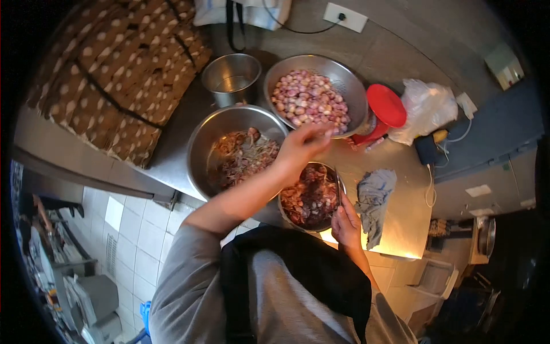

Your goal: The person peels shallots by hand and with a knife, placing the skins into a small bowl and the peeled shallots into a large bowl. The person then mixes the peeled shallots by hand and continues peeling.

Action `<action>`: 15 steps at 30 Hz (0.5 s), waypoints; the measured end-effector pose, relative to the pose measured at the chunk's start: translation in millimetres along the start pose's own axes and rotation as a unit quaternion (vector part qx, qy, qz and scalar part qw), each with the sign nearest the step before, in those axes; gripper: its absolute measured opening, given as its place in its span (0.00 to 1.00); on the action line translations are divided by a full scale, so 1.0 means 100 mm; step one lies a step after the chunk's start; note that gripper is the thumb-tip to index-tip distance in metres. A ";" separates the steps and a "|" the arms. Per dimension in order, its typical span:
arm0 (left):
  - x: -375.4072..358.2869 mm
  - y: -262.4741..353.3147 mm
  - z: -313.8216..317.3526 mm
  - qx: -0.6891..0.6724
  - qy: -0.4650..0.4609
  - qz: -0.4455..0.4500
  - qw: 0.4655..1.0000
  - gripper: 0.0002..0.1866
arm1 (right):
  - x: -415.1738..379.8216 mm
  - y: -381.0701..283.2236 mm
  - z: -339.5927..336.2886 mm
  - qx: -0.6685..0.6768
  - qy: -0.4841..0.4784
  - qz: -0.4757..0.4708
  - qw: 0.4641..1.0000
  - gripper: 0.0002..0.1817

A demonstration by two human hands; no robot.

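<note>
While my right hand [347, 223] grips a knife [338, 186] right of centre, my left hand [303, 148] bent at a metal bowl's rim [356, 90], its grip unclear, small rounded pink-and-purple shallots [309, 98] heaped inside, upper centre.

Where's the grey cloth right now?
In the head view, the grey cloth lies on the right side of the steel counter, just right of the right hand.

Dim room — warm glare lower R, fisheye edges.
</note>
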State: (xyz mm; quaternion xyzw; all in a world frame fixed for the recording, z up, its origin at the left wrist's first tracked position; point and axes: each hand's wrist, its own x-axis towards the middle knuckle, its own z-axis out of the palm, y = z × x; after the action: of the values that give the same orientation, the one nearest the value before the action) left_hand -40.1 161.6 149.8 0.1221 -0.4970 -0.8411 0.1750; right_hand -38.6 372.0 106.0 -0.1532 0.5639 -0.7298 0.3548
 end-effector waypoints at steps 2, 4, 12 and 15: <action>0.23 0.33 0.00 0.035 -0.024 0.023 0.999 0.19 | 0.01 0.04 0.01 -0.005 0.003 0.006 1.000 0.23; 0.40 0.48 -0.08 0.034 -0.034 0.101 0.994 0.18 | -0.01 0.04 0.00 -0.011 -0.006 0.001 1.000 0.23; 0.53 0.31 -1.34 0.490 -0.006 0.057 0.870 0.06 | 0.03 0.08 -0.03 -0.019 -0.016 -0.004 1.000 0.23; 0.43 -0.04 -1.67 0.604 0.019 0.043 0.796 0.06 | 0.04 0.12 -0.06 -0.010 -0.042 -0.014 0.999 0.22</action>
State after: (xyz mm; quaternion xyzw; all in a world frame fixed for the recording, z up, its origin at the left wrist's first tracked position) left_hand -16.9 13.1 65.6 0.1970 -0.9055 -0.3590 0.1114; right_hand -41.2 372.1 92.6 -0.1950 0.5534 -0.7222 0.3663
